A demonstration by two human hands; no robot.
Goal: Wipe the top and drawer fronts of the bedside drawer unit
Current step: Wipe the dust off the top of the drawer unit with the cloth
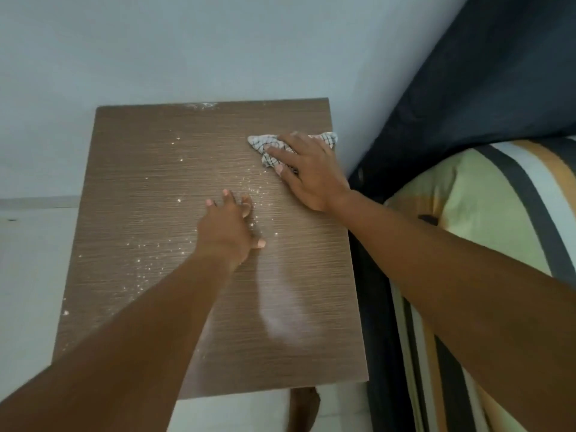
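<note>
The brown wood-grain top of the bedside drawer unit [149, 188] fills the middle of the head view, seen from above. White crumbs and powder [146, 260] dot its left and centre, and a pale smear [280, 310] runs down the right side. My right hand [308, 173] presses flat on a checked white cloth [260, 145] near the far right corner. My left hand [227, 226] rests on the middle of the top with fingers spread, holding nothing. The drawer fronts are hidden below the top.
A pale blue wall [187, 51] stands right behind the unit. A dark bed frame [374, 322] and a striped pillow [486, 207] sit tight against the right side. Light floor tiles [28, 260] lie to the left, and my foot [304, 406] shows below the front edge.
</note>
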